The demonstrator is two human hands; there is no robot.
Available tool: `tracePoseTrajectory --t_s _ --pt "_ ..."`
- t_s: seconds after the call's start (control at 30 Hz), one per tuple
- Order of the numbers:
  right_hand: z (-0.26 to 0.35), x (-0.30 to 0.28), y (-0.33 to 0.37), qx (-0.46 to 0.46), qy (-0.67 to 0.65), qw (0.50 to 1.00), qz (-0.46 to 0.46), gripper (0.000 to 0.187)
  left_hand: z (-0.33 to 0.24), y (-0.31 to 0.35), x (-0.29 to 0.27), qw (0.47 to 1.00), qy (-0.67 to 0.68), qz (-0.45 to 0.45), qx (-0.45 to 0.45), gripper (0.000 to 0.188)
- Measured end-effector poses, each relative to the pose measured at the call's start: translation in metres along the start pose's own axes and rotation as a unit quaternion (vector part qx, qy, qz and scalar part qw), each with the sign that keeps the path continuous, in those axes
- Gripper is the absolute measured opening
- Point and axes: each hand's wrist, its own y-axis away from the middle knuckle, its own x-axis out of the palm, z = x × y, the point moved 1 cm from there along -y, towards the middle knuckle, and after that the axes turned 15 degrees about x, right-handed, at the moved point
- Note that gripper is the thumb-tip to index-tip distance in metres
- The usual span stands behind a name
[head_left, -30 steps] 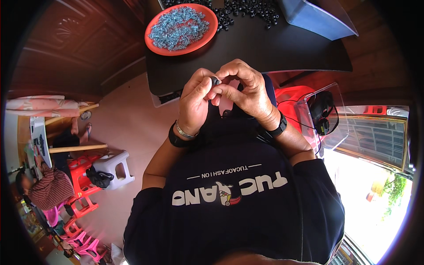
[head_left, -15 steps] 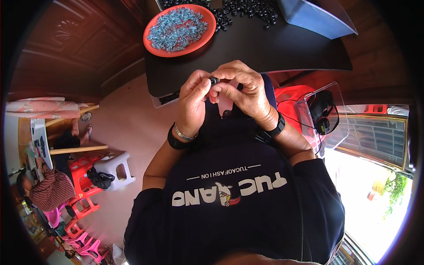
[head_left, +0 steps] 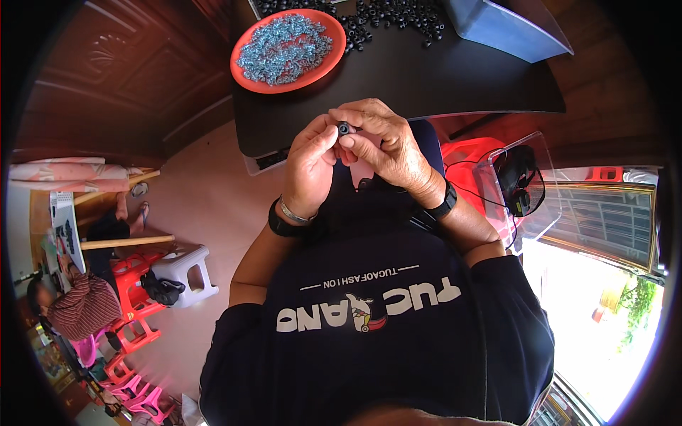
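A small black cylindrical part with a round hole in its end is pinched between my two hands, just off the near edge of the black table. My left hand closes on it with thumb and fingers from the left. From the right, the thumb and index finger of my right hand grip the same part. Its far side is hidden by my fingers. Beyond my hands, an orange-red plate carries a heap of small shiny clear-blue pieces. Many similar black parts lie loose behind the plate.
On the black table a grey-blue bin stands at the far right. A clear plastic box with black headphones sits right of my arm. To the left are a white stool, red stools and a seated person.
The black part has turned so that its open end now faces up toward me. My right index finger and thumb have shifted slightly left around it.
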Motion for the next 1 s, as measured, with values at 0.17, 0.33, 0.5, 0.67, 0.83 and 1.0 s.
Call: tracePoseTrajectory --t_s 0.17,0.33,0.5,0.67,0.83,1.0 --pt "0.005 0.0 0.0 -0.024 0.013 0.999 -0.024 0.034 0.0 0.002 0.003 1.0 0.017 -0.019 -0.003 0.026" --pt "0.009 -0.001 0.0 -0.042 0.01 0.996 -0.074 0.031 -0.001 0.002 -0.001 1.0 0.002 0.009 0.011 0.025" --pt "0.008 -0.002 0.0 -0.058 -0.052 0.996 -0.051 0.031 -0.003 0.002 0.003 0.998 -0.038 0.034 0.049 0.025" --pt "0.009 -0.004 -0.001 -0.078 -0.054 0.995 -0.04 0.031 -0.004 0.004 0.003 0.993 -0.07 0.061 0.076 0.025" --pt "0.01 -0.005 0.0 -0.091 -0.044 0.994 -0.036 0.03 -0.007 0.005 0.005 0.99 -0.093 0.062 0.085 0.025" --pt "0.012 -0.007 -0.001 -0.109 0.034 0.992 -0.058 0.03 -0.006 0.004 0.004 0.994 -0.075 0.054 0.063 0.023"
